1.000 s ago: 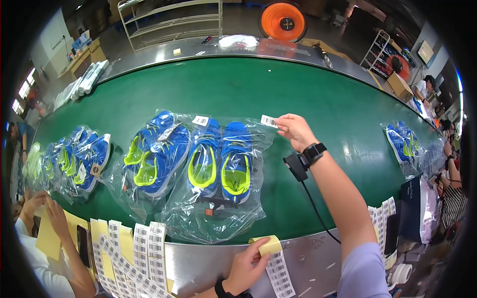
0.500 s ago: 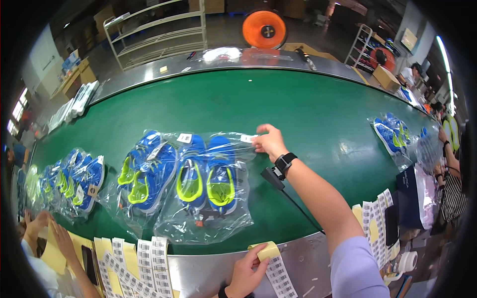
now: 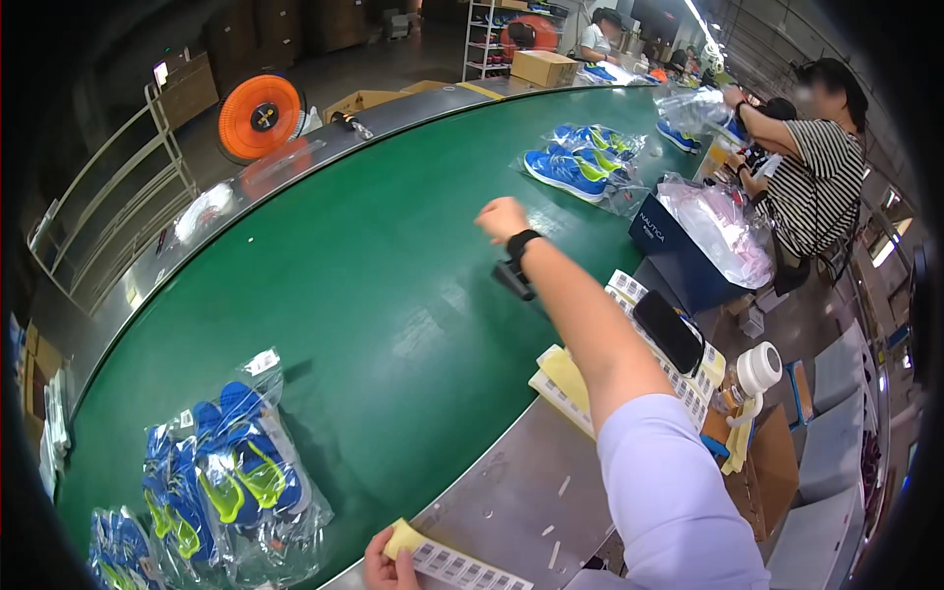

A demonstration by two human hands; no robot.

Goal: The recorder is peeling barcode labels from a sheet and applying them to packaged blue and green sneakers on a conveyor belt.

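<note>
At the bottom, my left hand (image 3: 379, 565) pinches the yellow backing end of a sheet of white barcode labels (image 3: 467, 568) over the metal edge. My right hand (image 3: 503, 218) is raised above the green belt, fingers curled, with nothing visible in it. A black strap with a small dark device (image 3: 513, 279) is on that wrist. Blue sneakers with lime linings in a clear bag (image 3: 246, 457) lie at lower left, a white label (image 3: 263, 362) on the bag's upper corner. Beyond my right hand is another bagged pair of blue sneakers (image 3: 575, 169).
To the right are more label sheets (image 3: 565, 379), a black phone (image 3: 669, 331), a white-lidded bottle (image 3: 757, 369) and a dark blue box (image 3: 678, 256) stuffed with plastic. A co-worker in a striped shirt (image 3: 821, 187) handles bags there. An orange fan (image 3: 261, 118) stands behind the belt.
My right hand has let go of the labelled bag corner and moved right, toward the far bagged sneakers. The view has swung right. My left hand still holds the label sheet.
</note>
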